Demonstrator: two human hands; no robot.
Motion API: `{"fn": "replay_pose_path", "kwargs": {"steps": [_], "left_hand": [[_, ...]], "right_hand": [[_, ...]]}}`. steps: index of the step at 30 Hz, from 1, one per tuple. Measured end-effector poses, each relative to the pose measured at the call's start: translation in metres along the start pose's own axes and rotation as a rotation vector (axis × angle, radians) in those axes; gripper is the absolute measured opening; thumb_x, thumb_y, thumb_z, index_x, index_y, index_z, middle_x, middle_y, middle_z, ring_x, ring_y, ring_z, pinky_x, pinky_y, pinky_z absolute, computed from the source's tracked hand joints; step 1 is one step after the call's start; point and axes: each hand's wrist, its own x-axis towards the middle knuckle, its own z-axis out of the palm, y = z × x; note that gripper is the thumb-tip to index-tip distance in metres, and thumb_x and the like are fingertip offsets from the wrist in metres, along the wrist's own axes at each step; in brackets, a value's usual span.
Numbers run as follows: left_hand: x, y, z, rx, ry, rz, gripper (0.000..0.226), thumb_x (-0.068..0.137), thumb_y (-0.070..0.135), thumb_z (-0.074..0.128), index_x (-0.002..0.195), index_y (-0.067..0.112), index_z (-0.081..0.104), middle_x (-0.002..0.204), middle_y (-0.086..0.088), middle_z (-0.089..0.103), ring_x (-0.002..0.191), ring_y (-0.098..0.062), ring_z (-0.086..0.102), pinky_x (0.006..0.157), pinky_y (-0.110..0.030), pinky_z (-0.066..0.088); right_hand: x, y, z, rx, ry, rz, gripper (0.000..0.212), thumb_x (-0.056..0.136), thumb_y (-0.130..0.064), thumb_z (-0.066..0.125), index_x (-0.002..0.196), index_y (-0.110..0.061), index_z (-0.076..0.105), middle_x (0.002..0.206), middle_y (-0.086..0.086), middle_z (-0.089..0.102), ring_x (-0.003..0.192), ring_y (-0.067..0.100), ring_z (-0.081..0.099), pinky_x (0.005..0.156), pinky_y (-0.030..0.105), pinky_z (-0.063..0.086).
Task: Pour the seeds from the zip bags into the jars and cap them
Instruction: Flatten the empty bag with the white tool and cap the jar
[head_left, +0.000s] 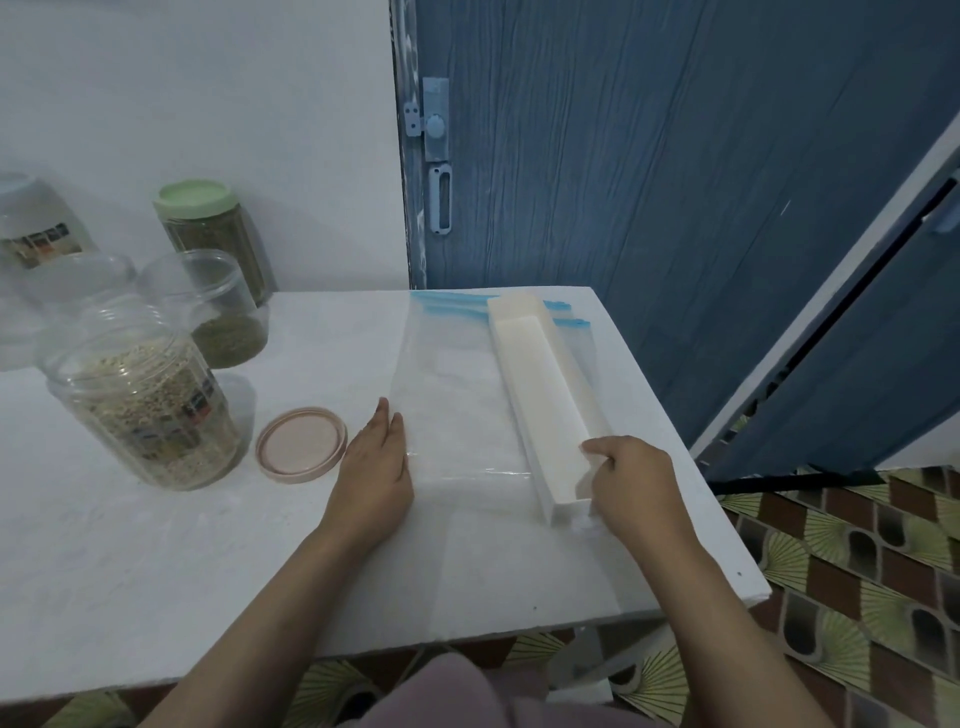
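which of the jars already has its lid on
The far jar against the wall, full of greenish seeds, wears a pale green lid. The nearer jar of pale seeds and the one with few green seeds are open.

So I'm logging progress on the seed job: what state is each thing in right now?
Front jar: uncapped, mostly full of pale seeds.
Pink lid: off, flat on the table.
Middle jar: uncapped, green seeds at the bottom.
Green-lidded jar: capped, full.
Zip bags: empty, flat.
White tray: empty, on the bags.
Left hand: flat on the bag.
Right hand: grips the tray's near end.
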Motion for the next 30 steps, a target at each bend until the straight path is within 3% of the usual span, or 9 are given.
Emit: {"fn": "replay_pose_path", "kwargs": {"steps": [2, 5, 8, 14, 16, 18, 20, 23, 30], "left_hand": [[0.000, 0.001, 0.000, -0.020, 0.019, -0.008, 0.056, 0.103, 0.009, 0.032, 0.157, 0.005, 0.018, 0.167, -0.008, 0.001, 0.154, -0.019, 0.004, 0.123, -0.027, 0.002], [-0.001, 0.001, 0.000, -0.045, 0.050, -0.017, 0.057, 0.101, 0.007, 0.034, 0.156, 0.004, 0.020, 0.166, -0.007, 0.007, 0.154, -0.018, 0.007, 0.121, -0.023, 0.001], [-0.004, 0.004, 0.001, -0.001, 0.052, -0.011, 0.056, 0.101, 0.009, 0.034, 0.156, 0.003, 0.022, 0.165, -0.010, 0.014, 0.153, -0.022, 0.010, 0.123, -0.027, 0.004], [-0.010, 0.003, 0.002, 0.039, 0.063, 0.012, 0.054, 0.101, 0.012, 0.035, 0.154, 0.006, 0.029, 0.164, -0.009, 0.021, 0.152, -0.023, 0.015, 0.124, -0.031, 0.008], [-0.011, 0.004, 0.001, 0.016, 0.072, 0.005, 0.053, 0.101, 0.013, 0.037, 0.153, 0.006, 0.032, 0.163, -0.009, 0.023, 0.152, -0.022, 0.016, 0.124, -0.032, 0.009], [-0.012, 0.005, 0.000, -0.011, 0.087, -0.009, 0.052, 0.101, 0.017, 0.040, 0.152, 0.008, 0.035, 0.164, -0.009, 0.023, 0.152, -0.023, 0.017, 0.124, -0.034, 0.011], [-0.013, 0.005, 0.000, -0.015, 0.090, -0.022, 0.053, 0.102, 0.027, 0.043, 0.152, 0.011, 0.035, 0.165, -0.007, 0.017, 0.153, -0.023, 0.012, 0.124, -0.036, 0.010], [-0.012, 0.005, 0.002, 0.033, 0.063, -0.023, 0.059, 0.103, 0.041, 0.040, 0.154, 0.014, 0.030, 0.167, -0.004, 0.010, 0.153, -0.021, 0.007, 0.123, -0.035, 0.007], [-0.009, 0.004, 0.007, 0.205, 0.030, -0.007, 0.074, 0.090, 0.043, 0.017, 0.154, 0.009, 0.028, 0.165, -0.009, 0.017, 0.152, -0.027, 0.014, 0.122, -0.040, 0.010]], "right_hand": [[-0.009, 0.004, 0.001, 0.010, 0.031, -0.024, 0.041, 0.100, 0.003, 0.039, 0.132, -0.007, 0.062, 0.135, 0.009, 0.057, 0.117, 0.026, 0.054, 0.098, 0.028, 0.046], [-0.015, 0.009, 0.004, -0.030, 0.016, -0.050, 0.040, 0.100, 0.003, 0.037, 0.128, -0.004, 0.064, 0.129, 0.010, 0.056, 0.119, 0.025, 0.052, 0.098, 0.023, 0.039], [-0.011, 0.012, 0.009, -0.123, 0.001, -0.008, 0.036, 0.096, 0.004, 0.038, 0.123, 0.003, 0.062, 0.120, 0.014, 0.055, 0.111, 0.032, 0.052, 0.098, 0.036, 0.044], [0.002, 0.005, 0.012, -0.200, -0.088, 0.052, 0.039, 0.092, 0.008, 0.039, 0.125, 0.005, 0.060, 0.130, 0.016, 0.050, 0.118, 0.037, 0.047, 0.099, 0.040, 0.044], [0.008, 0.001, 0.009, -0.120, -0.072, 0.054, 0.041, 0.087, 0.014, 0.037, 0.124, 0.014, 0.056, 0.130, 0.023, 0.052, 0.115, 0.039, 0.054, 0.097, 0.047, 0.046], [0.016, -0.004, 0.005, -0.028, -0.065, 0.053, 0.044, 0.084, 0.017, 0.033, 0.122, 0.015, 0.056, 0.128, 0.024, 0.057, 0.095, 0.032, 0.064, 0.091, 0.049, 0.051], [0.028, -0.012, 0.003, 0.036, -0.046, 0.044, 0.054, 0.086, 0.015, 0.029, 0.127, 0.000, 0.062, 0.119, 0.016, 0.063, 0.068, 0.016, 0.063, 0.079, 0.044, 0.059], [0.042, -0.022, -0.002, 0.065, 0.015, 0.019, 0.060, 0.088, 0.013, 0.030, 0.135, -0.010, 0.060, 0.118, 0.015, 0.066, 0.061, 0.011, 0.062, 0.062, 0.029, 0.057], [0.013, -0.029, -0.022, 0.078, 0.139, -0.042, 0.055, 0.092, 0.013, 0.032, 0.132, -0.009, 0.063, 0.139, 0.008, 0.055, 0.093, 0.014, 0.049, 0.084, 0.024, 0.045]]}}
